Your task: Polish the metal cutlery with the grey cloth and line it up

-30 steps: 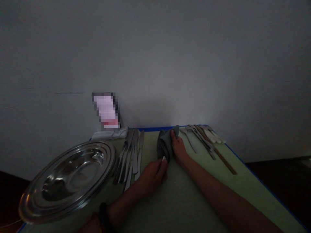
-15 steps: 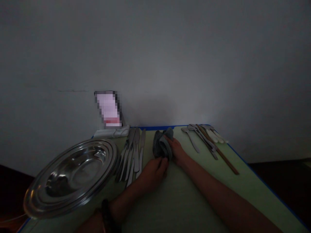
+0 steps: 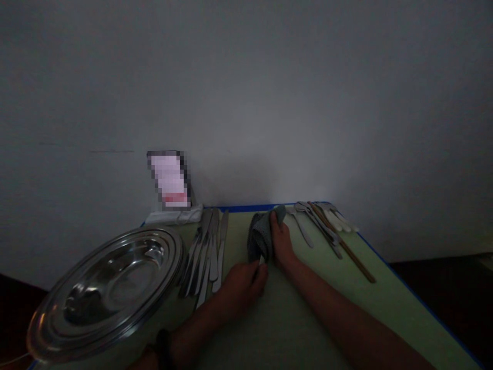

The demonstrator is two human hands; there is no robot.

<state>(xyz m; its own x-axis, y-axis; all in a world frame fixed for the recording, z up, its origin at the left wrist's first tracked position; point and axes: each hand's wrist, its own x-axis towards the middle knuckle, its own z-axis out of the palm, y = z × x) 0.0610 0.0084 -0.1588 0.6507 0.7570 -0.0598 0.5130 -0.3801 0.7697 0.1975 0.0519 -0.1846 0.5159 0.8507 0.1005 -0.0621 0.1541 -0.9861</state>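
My right hand [image 3: 282,243] is closed around a grey checked cloth [image 3: 259,236] near the far middle of the green table [image 3: 308,318]. The cloth is wrapped over one end of a piece of cutlery. My left hand [image 3: 242,283] pinches the other end of that piece of cutlery [image 3: 261,260], of which only a small pale tip shows between the two hands. A dark band sits on my left wrist.
A row of table knives [image 3: 208,245] lies left of my hands. A large steel platter [image 3: 106,288] overhangs the table's left edge. Spoons, forks and a wooden stick [image 3: 327,223] lie at the far right. A blurred card [image 3: 169,180] leans on the wall above a white folded item [image 3: 175,216].
My right hand slid the cloth back and forth along the piece of cutlery, nearer my left hand half a second ago, now further away again. My left hand has barely moved.
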